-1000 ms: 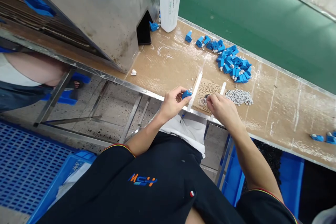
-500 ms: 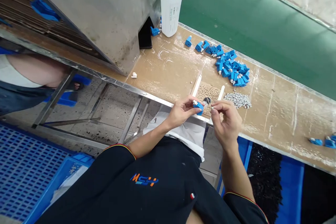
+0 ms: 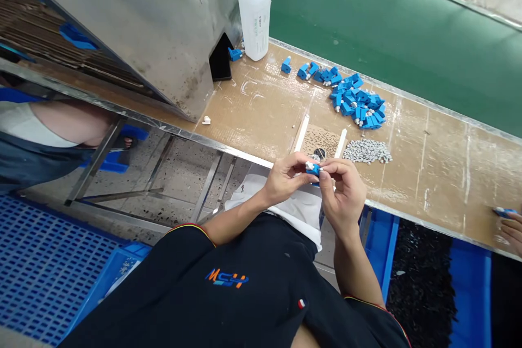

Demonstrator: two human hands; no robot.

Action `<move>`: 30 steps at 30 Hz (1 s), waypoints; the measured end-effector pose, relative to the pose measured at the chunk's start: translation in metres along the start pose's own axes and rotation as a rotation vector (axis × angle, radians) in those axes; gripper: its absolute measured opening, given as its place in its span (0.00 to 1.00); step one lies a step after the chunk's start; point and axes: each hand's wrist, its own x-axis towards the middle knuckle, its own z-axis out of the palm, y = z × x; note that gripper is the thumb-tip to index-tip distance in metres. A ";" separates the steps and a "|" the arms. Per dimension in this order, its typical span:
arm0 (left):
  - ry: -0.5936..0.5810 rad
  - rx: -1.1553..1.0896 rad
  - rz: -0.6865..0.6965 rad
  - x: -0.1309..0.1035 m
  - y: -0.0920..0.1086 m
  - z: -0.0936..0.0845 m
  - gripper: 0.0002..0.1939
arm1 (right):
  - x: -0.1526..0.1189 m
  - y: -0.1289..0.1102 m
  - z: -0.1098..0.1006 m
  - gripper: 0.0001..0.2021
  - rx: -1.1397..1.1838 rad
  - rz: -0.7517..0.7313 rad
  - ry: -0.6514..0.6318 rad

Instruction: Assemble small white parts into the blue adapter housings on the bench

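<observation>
My left hand pinches a small blue plastic part with a white piece on its left end, just over the table's near edge. Thumb and fingertips of my right hand are closed on a tiny whitish piece at the right side of the blue part. A thin stick rises by those fingertips; what grips it, if anything, I cannot make out. Behind both hands lies a dotted cardboard patch between two white strips, with a small round black-rimmed item on it.
A heap of blue parts and a pile of small grey pieces lie on the table. A white bottle stands beside a metal box. At the right edge, another person's hand is by a blue part. Bins stand below.
My right hand has moved left, bringing its tiny piece against the blue part. The blue part has turned in my left hand. Another person's hand has appeared at the right edge.
</observation>
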 end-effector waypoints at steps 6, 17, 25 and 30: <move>-0.014 -0.020 0.026 -0.003 -0.002 0.001 0.22 | -0.002 -0.002 -0.006 0.03 -0.028 -0.023 -0.029; -0.118 0.267 0.156 -0.009 0.000 -0.019 0.20 | -0.003 -0.010 -0.019 0.06 -0.123 -0.041 -0.206; -0.079 0.148 0.166 -0.023 0.002 -0.016 0.18 | -0.026 -0.003 -0.014 0.03 0.126 0.037 -0.144; -0.001 0.051 0.025 -0.029 0.004 -0.001 0.25 | -0.034 -0.001 -0.004 0.07 0.042 -0.010 -0.022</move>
